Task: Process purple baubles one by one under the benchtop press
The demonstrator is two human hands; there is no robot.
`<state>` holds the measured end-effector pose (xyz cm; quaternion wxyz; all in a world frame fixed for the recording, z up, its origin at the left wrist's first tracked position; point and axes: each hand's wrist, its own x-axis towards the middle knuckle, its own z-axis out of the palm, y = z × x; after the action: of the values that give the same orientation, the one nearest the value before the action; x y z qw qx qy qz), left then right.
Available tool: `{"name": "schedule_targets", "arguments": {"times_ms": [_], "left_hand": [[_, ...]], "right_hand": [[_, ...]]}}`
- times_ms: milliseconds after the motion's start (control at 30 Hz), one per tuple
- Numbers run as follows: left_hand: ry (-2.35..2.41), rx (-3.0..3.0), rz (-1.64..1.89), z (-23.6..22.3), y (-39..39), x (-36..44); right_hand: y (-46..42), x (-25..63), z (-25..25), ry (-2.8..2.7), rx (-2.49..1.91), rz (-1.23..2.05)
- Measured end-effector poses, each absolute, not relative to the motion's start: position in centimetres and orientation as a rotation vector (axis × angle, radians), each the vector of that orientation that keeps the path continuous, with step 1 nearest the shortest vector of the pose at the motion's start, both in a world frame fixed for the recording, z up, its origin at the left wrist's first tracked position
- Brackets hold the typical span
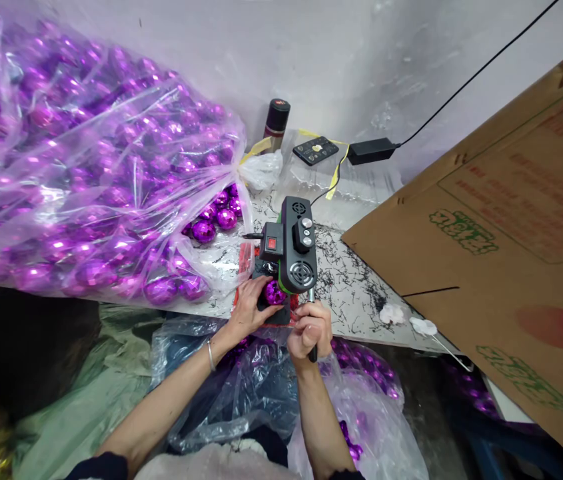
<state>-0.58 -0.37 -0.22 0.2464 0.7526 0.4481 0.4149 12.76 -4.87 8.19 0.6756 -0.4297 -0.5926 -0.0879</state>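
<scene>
A shiny purple faceted ball sits at the foot of a small black bench machine, under its head. Thumb and fingers of my left hand close round this ball from the left. My right hand is wrapped round the machine's lever handle, at the right of the ball. A red rocker switch shows on the machine's side. Part of a red mat peeks out beneath the base. The ball's underside is hidden.
A big clear bag of purple balls fills the left side. Behind the machine are a dark bottle, a phone and a black power adapter. A cardboard box leans in at right. Dark shavings litter the tabletop.
</scene>
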Motion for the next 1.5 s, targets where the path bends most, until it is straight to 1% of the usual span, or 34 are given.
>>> {"name": "schedule_targets", "arguments": {"times_ms": [367,567,667,800,933,1067,1133,1233,1300,1333,1367,1433,1500], "left_hand": [[1.199,2.051,1.153,-0.3,-0.1,-0.5],[1.228,2.034,1.129,-0.5,0.3,-0.5],[1.183,2.027,1.157,-0.5,0.8,-0.5],[1.123,1.973,1.182,-0.3,1.0,-1.1],[1.191,1.933,1.164,0.3,-2.0,-3.9],[1.156,2.096,1.009,0.9,-6.6,-8.2],[1.093,2.208,0.986,1.5,-7.0,-9.7],[1.187,2.279,1.12,3.7,-3.1,-10.9],[1.459,2.237,1.191,5.7,1.8,-11.3],[1.611,2.222,1.173,6.6,4.5,-11.4],[1.763,2.203,1.102,7.4,7.0,-11.4],[1.975,2.168,0.827,8.4,10.9,-11.5],[1.979,2.187,0.629,8.7,13.0,-11.4]], "right_hand": [[-4.9,13.0,7.5,-1.352,-0.981,-0.17],[-4.5,13.1,7.1,-1.384,-0.963,-0.211],[-4.9,13.3,8.4,-1.397,-0.993,-0.171],[-5.4,13.3,12.1,-1.359,-1.099,-0.051],[-5.6,13.2,14.5,-1.361,-1.089,0.007],[-5.6,13.1,14.0,-1.367,-1.051,-0.014],[-5.5,13.0,13.4,-1.352,-1.026,-0.027],[-5.3,13.0,12.8,-1.336,-1.019,-0.026],[-5.3,13.0,12.8,-1.343,-1.018,-0.033],[-5.3,13.0,12.8,-1.353,-1.017,-0.037],[-5.3,13.1,12.8,-1.362,-1.013,-0.043],[-5.3,13.1,12.8,-1.373,-1.001,-0.056],[-5.2,13.0,12.8,-1.375,-0.992,-0.066]]}}
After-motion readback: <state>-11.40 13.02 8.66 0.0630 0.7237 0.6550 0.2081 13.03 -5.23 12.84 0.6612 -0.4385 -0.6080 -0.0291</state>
